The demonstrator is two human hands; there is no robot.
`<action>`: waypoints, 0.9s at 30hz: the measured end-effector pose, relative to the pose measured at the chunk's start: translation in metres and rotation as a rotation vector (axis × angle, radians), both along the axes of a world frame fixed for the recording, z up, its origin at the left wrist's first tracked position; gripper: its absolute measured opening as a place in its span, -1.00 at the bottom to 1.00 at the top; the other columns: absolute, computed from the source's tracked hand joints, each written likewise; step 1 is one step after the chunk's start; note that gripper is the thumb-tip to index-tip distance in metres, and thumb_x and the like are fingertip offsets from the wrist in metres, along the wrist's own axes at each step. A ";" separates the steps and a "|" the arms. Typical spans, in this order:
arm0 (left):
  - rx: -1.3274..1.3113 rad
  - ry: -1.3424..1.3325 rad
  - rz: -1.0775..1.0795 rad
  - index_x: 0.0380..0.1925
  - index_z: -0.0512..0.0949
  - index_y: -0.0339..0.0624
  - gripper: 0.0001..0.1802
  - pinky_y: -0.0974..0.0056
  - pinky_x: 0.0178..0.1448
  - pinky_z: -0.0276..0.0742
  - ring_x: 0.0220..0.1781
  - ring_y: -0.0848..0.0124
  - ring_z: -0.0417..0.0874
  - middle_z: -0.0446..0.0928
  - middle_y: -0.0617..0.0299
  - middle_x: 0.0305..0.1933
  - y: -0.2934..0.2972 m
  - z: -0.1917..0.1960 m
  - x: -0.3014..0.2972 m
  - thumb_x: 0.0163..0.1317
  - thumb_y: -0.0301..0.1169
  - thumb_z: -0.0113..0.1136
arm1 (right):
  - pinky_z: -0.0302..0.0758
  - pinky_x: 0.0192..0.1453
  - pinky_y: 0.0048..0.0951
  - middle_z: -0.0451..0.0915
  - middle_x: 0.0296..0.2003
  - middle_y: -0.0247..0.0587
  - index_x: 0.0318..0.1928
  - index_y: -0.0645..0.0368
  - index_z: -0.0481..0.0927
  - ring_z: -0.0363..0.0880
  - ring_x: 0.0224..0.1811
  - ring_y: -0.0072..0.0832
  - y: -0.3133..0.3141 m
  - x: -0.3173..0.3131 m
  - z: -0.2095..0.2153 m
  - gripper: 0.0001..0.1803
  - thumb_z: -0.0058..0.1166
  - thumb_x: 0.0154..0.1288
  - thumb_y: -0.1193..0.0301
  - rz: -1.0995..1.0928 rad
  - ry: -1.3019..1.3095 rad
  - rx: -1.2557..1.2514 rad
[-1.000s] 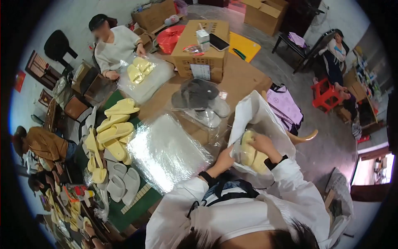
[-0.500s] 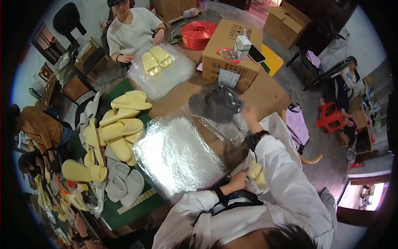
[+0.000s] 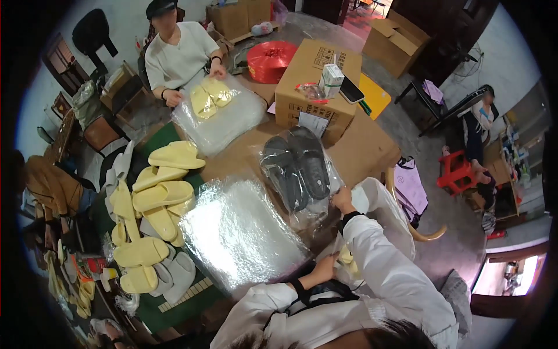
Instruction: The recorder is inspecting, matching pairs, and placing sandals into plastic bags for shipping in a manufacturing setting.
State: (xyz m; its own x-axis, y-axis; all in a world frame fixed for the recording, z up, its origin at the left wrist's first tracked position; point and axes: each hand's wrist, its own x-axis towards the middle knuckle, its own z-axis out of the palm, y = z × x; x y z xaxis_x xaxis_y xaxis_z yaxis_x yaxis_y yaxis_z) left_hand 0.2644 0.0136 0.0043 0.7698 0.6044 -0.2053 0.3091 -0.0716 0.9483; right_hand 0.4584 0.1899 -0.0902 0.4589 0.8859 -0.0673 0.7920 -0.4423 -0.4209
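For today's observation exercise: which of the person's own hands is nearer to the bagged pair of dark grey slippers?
Right. The right hand touches the edge of the bagged dark grey slippers; the left hand is lower down, apart from them, at a yellow slipper.

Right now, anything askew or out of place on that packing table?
Mostly orderly. The loose yellow foam slippers lie jumbled at mixed angles along the table's left side, some overlapping grey ones. The bagged dark grey slippers and stack of clear plastic bags lie flat; nothing looks spilled or damaged.
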 end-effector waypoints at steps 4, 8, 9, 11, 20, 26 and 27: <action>0.064 0.045 0.103 0.12 0.26 -0.34 -0.33 0.09 0.02 0.38 -0.09 -0.09 0.48 0.43 -0.30 -0.12 -0.012 -0.003 -0.013 -0.14 -0.54 0.04 | 0.40 0.04 -0.13 0.42 -0.06 0.17 -0.18 0.22 0.55 0.43 -0.01 0.00 -0.003 -0.026 0.017 -0.58 0.14 -0.05 0.22 -0.078 -0.005 -0.258; 0.069 0.136 0.014 0.18 0.20 -0.26 -0.27 0.10 0.08 0.36 -0.01 -0.10 0.44 0.41 -0.27 -0.05 -0.018 -0.013 -0.015 -0.13 -0.50 0.08 | 0.44 -0.02 -0.11 0.49 -0.15 0.18 -0.18 0.19 0.55 0.49 -0.08 0.01 -0.004 -0.028 0.032 -0.64 0.06 -0.04 0.33 -0.034 -0.001 -0.283; 0.053 0.140 0.019 0.18 0.20 -0.24 -0.28 0.11 0.09 0.36 0.01 -0.09 0.44 0.40 -0.26 -0.03 -0.022 -0.017 -0.011 -0.12 -0.50 0.08 | 0.46 -0.08 -0.10 0.53 -0.23 0.17 -0.23 0.20 0.57 0.51 -0.12 0.00 -0.005 -0.013 0.019 -0.69 0.04 -0.06 0.39 -0.008 -0.049 -0.271; 0.025 0.177 0.017 0.20 0.19 -0.20 -0.28 0.12 0.09 0.36 0.02 -0.06 0.45 0.39 -0.23 0.01 -0.020 -0.005 -0.011 -0.09 -0.49 0.06 | 0.47 -0.11 -0.11 0.55 -0.26 0.14 -0.32 0.25 0.58 0.54 -0.18 -0.01 -0.005 -0.002 0.010 -0.75 0.03 -0.06 0.40 -0.035 -0.025 -0.208; 0.072 0.135 0.108 0.18 0.21 -0.24 -0.32 0.10 -0.02 0.41 -0.12 -0.10 0.50 0.47 -0.22 -0.13 -0.038 -0.024 -0.006 -0.10 -0.53 -0.05 | 0.42 -0.06 -0.19 0.52 -0.28 0.28 -0.25 0.50 0.45 0.51 -0.16 0.05 -0.007 0.020 -0.043 -0.66 -0.02 -0.05 0.47 -0.121 0.319 0.077; 0.015 0.209 0.074 0.16 0.21 -0.31 -0.31 0.11 0.02 0.38 -0.06 -0.07 0.47 0.44 -0.23 -0.09 -0.038 -0.016 -0.005 -0.15 -0.56 -0.06 | 0.44 -0.25 -0.16 0.56 -0.37 0.16 -0.45 0.40 0.55 0.56 -0.30 -0.03 -0.018 0.030 -0.058 -0.80 -0.04 -0.05 0.48 0.408 0.150 -0.084; -0.033 0.184 0.009 0.17 0.19 -0.31 -0.29 0.09 0.06 0.35 -0.02 -0.06 0.45 0.42 -0.23 -0.05 -0.034 -0.005 -0.001 -0.14 -0.54 -0.04 | 0.46 -0.29 -0.19 0.56 -0.43 0.12 -0.48 0.31 0.57 0.57 -0.36 -0.09 -0.020 0.046 -0.078 -0.83 -0.06 -0.04 0.49 0.288 0.215 0.102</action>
State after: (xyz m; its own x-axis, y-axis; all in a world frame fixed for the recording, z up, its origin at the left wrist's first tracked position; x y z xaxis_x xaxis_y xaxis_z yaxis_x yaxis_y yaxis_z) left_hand 0.2637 -0.0207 -0.0003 0.7117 0.6019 -0.3622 0.4784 -0.0377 0.8774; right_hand 0.5039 0.1697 -0.1681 0.1747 0.9838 -0.0397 0.7668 -0.1612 -0.6213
